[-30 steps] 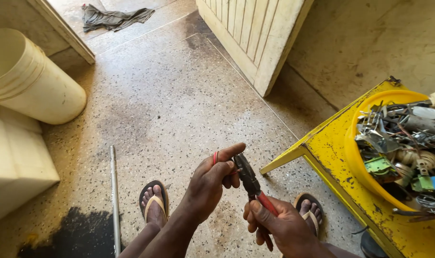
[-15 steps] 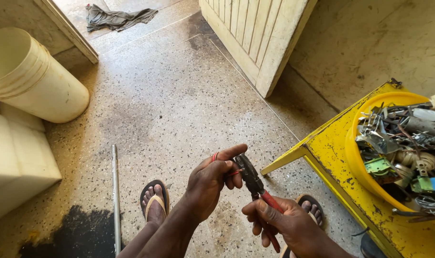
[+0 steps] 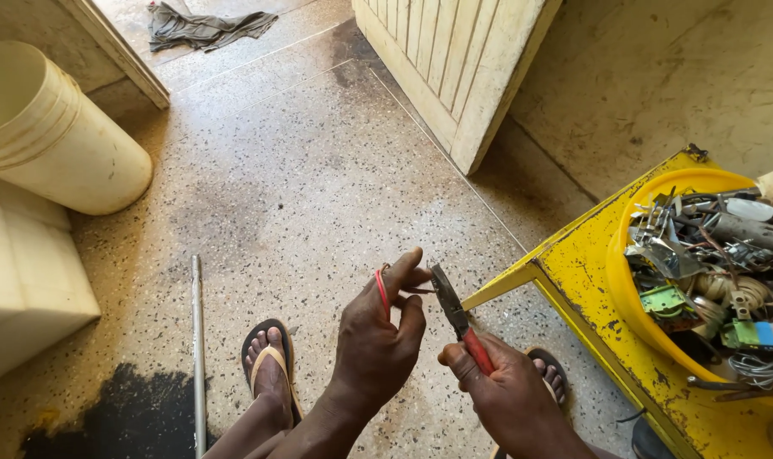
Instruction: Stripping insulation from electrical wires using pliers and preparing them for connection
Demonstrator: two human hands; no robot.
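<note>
My right hand (image 3: 509, 393) grips the red handles of a pair of dark-jawed pliers (image 3: 453, 310), whose jaws point up and left. My left hand (image 3: 378, 340) pinches a thin red wire (image 3: 381, 291) between thumb and fingers, looped over the hand, with its end at the plier jaws. Both hands are held above the speckled floor, between my sandalled feet.
A yellow table (image 3: 586, 280) at the right carries a yellow basin (image 3: 624, 285) full of scrap wires and metal parts. A cream bucket (image 3: 55, 140) lies on its side at the left, a metal rod (image 3: 198, 340) lies on the floor, and a wooden door (image 3: 454, 59) stands open ahead.
The hands have shifted slightly; the plier jaws have closed in on the end of the red wire held by the left hand.
</note>
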